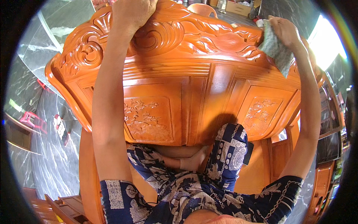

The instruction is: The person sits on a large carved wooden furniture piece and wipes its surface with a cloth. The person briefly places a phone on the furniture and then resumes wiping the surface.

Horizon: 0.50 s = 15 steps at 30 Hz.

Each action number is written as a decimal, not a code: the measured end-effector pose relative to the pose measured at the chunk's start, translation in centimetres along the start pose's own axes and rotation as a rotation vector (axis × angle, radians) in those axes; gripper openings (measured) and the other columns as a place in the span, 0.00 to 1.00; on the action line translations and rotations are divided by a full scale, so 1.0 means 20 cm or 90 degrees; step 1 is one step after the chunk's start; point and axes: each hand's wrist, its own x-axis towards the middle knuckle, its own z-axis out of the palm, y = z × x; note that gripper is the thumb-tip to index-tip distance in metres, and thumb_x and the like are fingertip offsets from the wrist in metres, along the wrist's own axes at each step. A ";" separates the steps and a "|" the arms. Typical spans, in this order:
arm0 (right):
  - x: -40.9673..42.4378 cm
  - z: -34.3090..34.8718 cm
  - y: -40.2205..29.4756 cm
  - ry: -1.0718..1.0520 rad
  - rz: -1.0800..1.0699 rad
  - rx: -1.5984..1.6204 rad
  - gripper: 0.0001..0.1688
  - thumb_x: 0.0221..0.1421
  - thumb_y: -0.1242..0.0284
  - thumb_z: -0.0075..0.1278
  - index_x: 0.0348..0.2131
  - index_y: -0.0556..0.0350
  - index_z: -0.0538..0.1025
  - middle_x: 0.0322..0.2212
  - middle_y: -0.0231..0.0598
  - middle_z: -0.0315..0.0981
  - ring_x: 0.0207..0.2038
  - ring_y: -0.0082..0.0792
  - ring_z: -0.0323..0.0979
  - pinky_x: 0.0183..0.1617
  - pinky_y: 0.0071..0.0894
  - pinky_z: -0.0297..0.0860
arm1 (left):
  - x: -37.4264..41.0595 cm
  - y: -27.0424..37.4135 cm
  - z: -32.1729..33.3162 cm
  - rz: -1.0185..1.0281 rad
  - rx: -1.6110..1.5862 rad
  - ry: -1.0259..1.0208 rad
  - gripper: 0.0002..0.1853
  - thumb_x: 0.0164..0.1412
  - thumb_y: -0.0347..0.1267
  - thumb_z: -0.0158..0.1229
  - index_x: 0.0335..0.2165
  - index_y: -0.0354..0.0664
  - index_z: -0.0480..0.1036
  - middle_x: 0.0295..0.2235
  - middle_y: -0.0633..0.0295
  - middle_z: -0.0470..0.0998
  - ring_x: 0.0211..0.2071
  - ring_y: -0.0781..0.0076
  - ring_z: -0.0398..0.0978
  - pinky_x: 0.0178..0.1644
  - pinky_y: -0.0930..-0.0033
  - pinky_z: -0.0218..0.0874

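In front of me rises the carved, varnished wooden backrest [195,72] of a bench, with scrolls and leaves along its top and relief panels below. My left hand [135,14] grips the top carving left of the middle; its fingers are hidden, and the frame's upper edge cuts it off. A grey cloth [275,47] is bunched under my right hand [285,30] at the right part of the carved top. The cloth's lower corner hangs down over the front of the backrest.
I kneel or sit on the wooden seat [253,176]. Behind the backrest are an orange plastic chair [202,9] and a cardboard box [237,8]. A pink plastic stool [32,120] stands on the marbled floor [56,156] at left; wooden cabinets [323,179] stand at right.
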 end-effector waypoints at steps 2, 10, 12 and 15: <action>0.04 0.05 -0.24 -0.038 -0.005 0.063 0.36 0.62 0.51 0.27 0.23 0.67 0.69 0.24 0.61 0.69 0.32 0.58 0.69 0.40 0.48 0.63 | -0.01 -0.02 0.00 0.008 0.014 -0.020 0.22 0.59 0.37 0.42 0.18 0.34 0.71 0.17 0.44 0.73 0.20 0.46 0.73 0.28 0.48 0.64; 0.12 0.01 -0.75 -0.016 0.040 0.215 0.37 0.62 0.49 0.28 0.24 0.64 0.72 0.23 0.58 0.71 0.30 0.60 0.70 0.37 0.50 0.65 | -0.01 -0.04 -0.09 0.088 -0.122 0.029 0.16 0.58 0.35 0.45 0.22 0.34 0.69 0.19 0.43 0.72 0.23 0.47 0.73 0.28 0.50 0.62; 0.16 -0.05 -0.91 0.029 0.009 0.231 0.36 0.62 0.49 0.28 0.26 0.63 0.73 0.23 0.58 0.71 0.30 0.59 0.70 0.37 0.50 0.66 | 0.00 -0.22 -0.09 0.263 0.134 0.087 0.10 0.58 0.33 0.46 0.31 0.37 0.68 0.21 0.47 0.72 0.24 0.49 0.72 0.27 0.51 0.61; 0.23 -0.11 -1.08 0.067 0.012 0.271 0.32 0.63 0.51 0.28 0.31 0.60 0.73 0.24 0.57 0.72 0.30 0.57 0.71 0.36 0.51 0.67 | -0.03 -0.45 -0.13 0.235 0.248 0.175 0.08 0.58 0.31 0.45 0.33 0.39 0.67 0.21 0.53 0.70 0.22 0.53 0.70 0.25 0.53 0.61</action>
